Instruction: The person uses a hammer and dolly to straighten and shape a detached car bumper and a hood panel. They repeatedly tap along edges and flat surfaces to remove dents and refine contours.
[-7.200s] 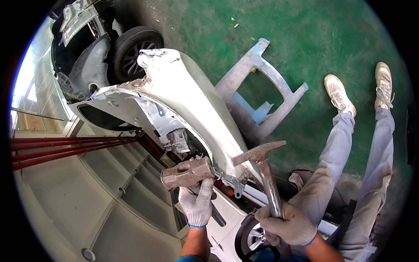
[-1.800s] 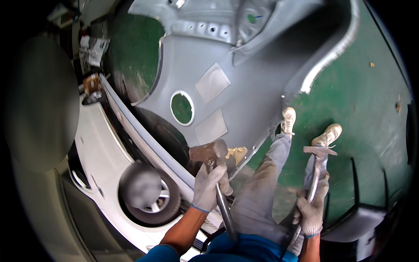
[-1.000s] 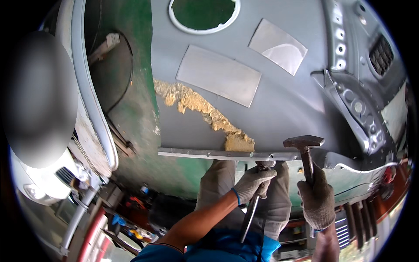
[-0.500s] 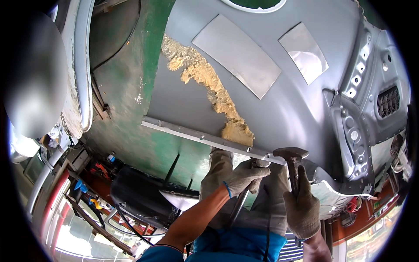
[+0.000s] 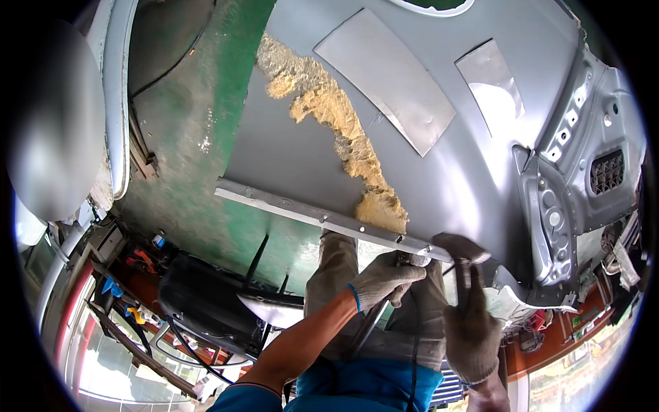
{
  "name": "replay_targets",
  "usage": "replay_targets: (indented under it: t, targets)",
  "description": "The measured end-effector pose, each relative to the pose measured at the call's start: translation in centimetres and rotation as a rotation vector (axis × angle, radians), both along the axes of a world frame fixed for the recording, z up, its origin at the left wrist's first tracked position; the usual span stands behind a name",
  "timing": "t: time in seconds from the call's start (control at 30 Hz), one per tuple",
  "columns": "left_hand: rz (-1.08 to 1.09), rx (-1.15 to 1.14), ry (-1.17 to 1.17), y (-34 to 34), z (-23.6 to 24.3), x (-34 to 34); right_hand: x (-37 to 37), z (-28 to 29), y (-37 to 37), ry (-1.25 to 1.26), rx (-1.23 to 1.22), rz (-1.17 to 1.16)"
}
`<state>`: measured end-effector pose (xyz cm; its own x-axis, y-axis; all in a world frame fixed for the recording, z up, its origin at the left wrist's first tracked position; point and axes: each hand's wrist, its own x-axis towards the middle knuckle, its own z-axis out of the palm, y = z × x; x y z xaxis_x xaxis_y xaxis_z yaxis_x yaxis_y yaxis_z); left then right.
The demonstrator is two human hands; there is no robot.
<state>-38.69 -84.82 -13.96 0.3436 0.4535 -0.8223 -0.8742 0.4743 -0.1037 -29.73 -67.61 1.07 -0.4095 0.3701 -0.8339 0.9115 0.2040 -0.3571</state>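
Note:
My right hand [image 5: 472,343], in a grey work glove, is wrapped round the handle of a hammer [image 5: 461,247]. The hammer's head, a little blurred, is by the right end of the flanged edge [image 5: 295,211] of a grey sheet-metal body panel [image 5: 288,161]. My left hand [image 5: 386,281], gloved as well, is closed round a second metal tool [image 5: 415,260] with a rounded head, which looks like a hammer. That head sits at the near side of the flange; a rod-like handle runs down behind my wrist. Whether either head touches the metal, I cannot tell.
A ragged strip of yellow foam [image 5: 357,147] crosses the panel, with two silvery patches [image 5: 391,82] [image 5: 491,82] beyond it. Ribbed metalwork [image 5: 552,213] rises on the right. A black rounded part [image 5: 206,299] lies at lower left on the green floor [image 5: 185,165].
The hammer in my right hand has tilted and come closer to the flange. My left hand keeps its grip by the edge. The whole view has shifted slightly.

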Motion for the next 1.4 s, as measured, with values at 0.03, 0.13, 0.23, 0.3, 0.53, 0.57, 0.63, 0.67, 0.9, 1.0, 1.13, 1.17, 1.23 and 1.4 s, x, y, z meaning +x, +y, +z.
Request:
replay_targets:
  t: [0.03, 0.13, 0.23, 0.3, 0.53, 0.57, 0.63, 0.67, 0.9, 1.0, 1.13, 1.17, 1.23, 1.4]
  targets:
    - [0.005, -0.013, 0.002, -0.1, -0.1, 0.0, -0.4, 0.7, 0.6, 0.017, 0.011, -0.061]
    - [0.003, -0.031, -0.007, 0.0, 0.0, 0.0, 3.5, 0.3, -2.9, 0.296, 0.168, -0.552]
    - [-0.019, -0.031, -0.011, -0.1, -0.2, 0.1, 3.1, -1.3, -3.3, 0.077, 0.042, -0.191]
    - [-0.004, 0.012, 0.004, -0.8, 0.0, 0.4, 2.3, -1.8, -3.3, -0.043, -0.011, 0.104]
    - [0.021, -0.014, -0.026, -0.3, -0.2, 0.3, 0.8, -1.2, -1.4, -0.221, -0.125, -0.141]
    - [0.013, -0.01, -0.031, -0.2, -0.1, 0.3, 0.8, -1.3, -1.8, -0.169, -0.092, -0.121]
    - [0.029, -0.03, -0.032, -0.1, -0.1, 0.3, 1.3, -1.2, -2.0, -0.202, -0.113, -0.071]
    - [0.037, -0.04, -0.033, 0.0, -0.1, 0.3, 1.5, -1.2, -2.1, -0.218, -0.124, -0.046]
    - [0.05, -0.004, -0.013, -0.5, -0.7, 0.7, 2.3, 0.7, -2.2, 0.241, 0.028, -0.796]
    - [0.038, -0.013, -0.007, -0.5, -0.8, 0.7, 3.6, -1.4, -2.5, 0.095, 0.038, -0.227]
    - [0.031, -0.023, 0.011, -0.7, -0.2, 0.6, 1.8, -1.8, -2.6, -0.105, -0.054, -0.134]
    - [0.049, -0.035, 0.003, -0.2, -0.7, -0.1, 1.2, -2.4, -2.4, -0.125, -0.053, -0.187]
    - [0.039, 0.001, -0.005, -0.1, -1.0, 0.1, 0.3, -2.2, -2.1, -0.117, -0.036, -0.247]
    - [0.064, -0.019, -0.011, -0.1, -0.6, 0.5, 1.5, -1.3, -1.4, -0.126, -0.04, -0.172]
